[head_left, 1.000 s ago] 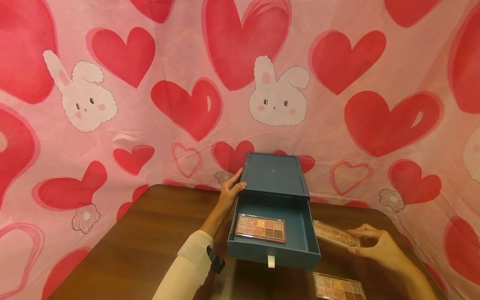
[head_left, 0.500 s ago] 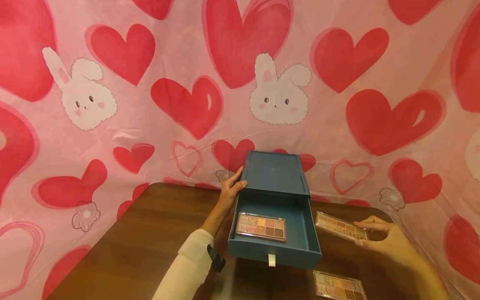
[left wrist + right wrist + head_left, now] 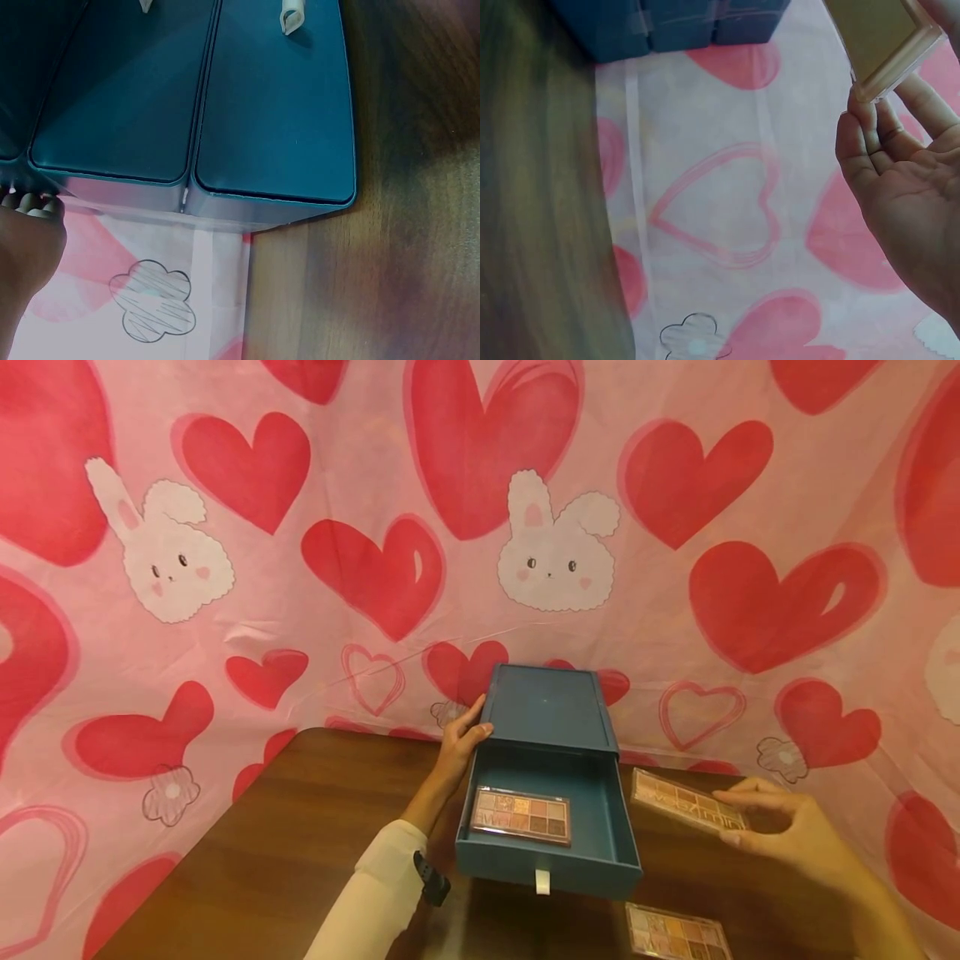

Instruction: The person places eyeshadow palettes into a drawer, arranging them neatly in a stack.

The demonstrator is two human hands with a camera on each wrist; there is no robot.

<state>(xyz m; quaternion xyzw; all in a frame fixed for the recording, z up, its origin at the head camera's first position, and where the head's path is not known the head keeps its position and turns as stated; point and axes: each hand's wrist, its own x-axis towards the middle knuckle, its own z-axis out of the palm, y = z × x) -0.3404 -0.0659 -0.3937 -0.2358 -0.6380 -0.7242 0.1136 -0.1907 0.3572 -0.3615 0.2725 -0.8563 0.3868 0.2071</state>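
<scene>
A blue drawer unit (image 3: 546, 706) has its top drawer (image 3: 510, 862) pulled out, with a white pull tab in front. Inside, at the left, lies a clear-lidded eyeshadow palette (image 3: 521, 817). My left hand (image 3: 456, 752) rests against the unit's left side, index finger extended and thumb at the top front corner; the left wrist view shows the same hand (image 3: 26, 251) at its edge. To the right of the drawer, my right hand (image 3: 787, 835) pinches another eyeshadow palette (image 3: 682, 802) by its right end. That palette (image 3: 877, 37) stands tilted above the right palm (image 3: 915, 187).
A third palette (image 3: 677, 935) lies at the lower right, in front of the drawer's right corner. Closed lower drawers (image 3: 277, 112) with white tabs show in the left wrist view. Behind the brown wooden table (image 3: 247, 860) hangs a pink cloth (image 3: 465, 593) with hearts and rabbits.
My right hand has moved to the right and slightly up with its palette, away from the drawer. My left hand, the drawer and the other palettes stay put.
</scene>
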